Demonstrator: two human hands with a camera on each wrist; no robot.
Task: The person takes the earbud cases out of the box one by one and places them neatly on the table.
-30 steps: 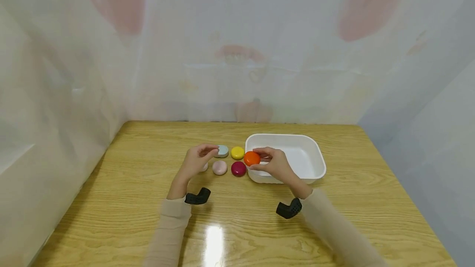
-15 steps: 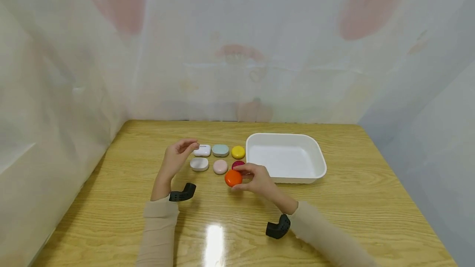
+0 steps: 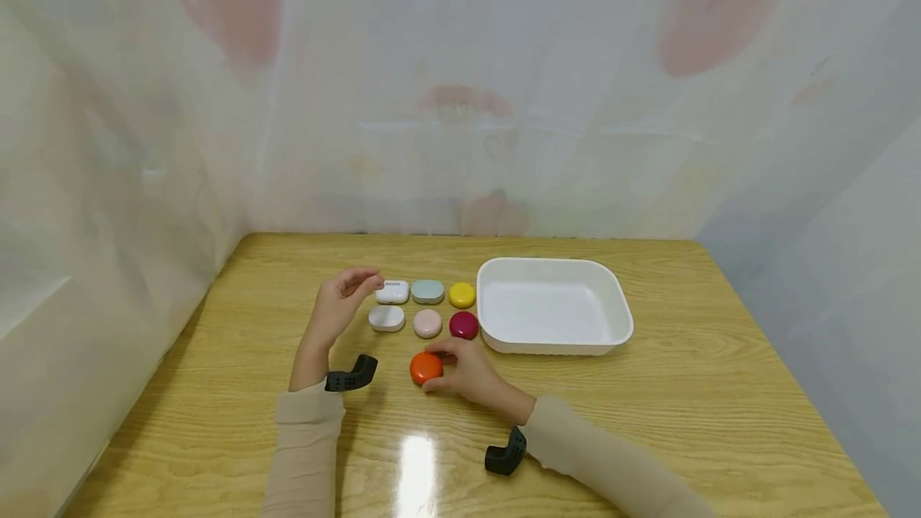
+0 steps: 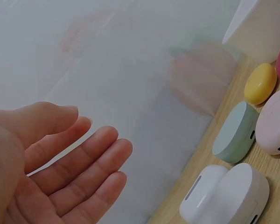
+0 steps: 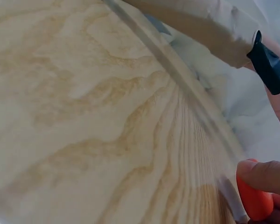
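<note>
Between thumb and fingers, my right hand (image 3: 468, 374) pinches a round, glossy orange-red earbud case (image 3: 426, 368) near the front of the group. My left hand (image 3: 338, 306) holds nothing; its fingers are relaxed beside a white earbud case (image 3: 392, 292). In the left wrist view its palm (image 4: 65, 168) shows bare. Two rows of cases lie on the table: a pale green one (image 3: 428, 291) and a yellow one (image 3: 462, 295) behind, a white oval one (image 3: 387, 318), a pale pink one (image 3: 428, 324) and a dark magenta one (image 3: 464, 324) in front.
A white rectangular tub (image 3: 554, 346) stands right of the cases, close to the yellow and magenta ones. The wooden table (image 3: 647, 422) is bounded at the back and sides by a pale printed curtain (image 3: 460, 166).
My right hand has carried the orange-red case from beside the tub's left rim leftward and toward the front. My left hand drew back left, uncovering the white cases, then stayed nearly still.
</note>
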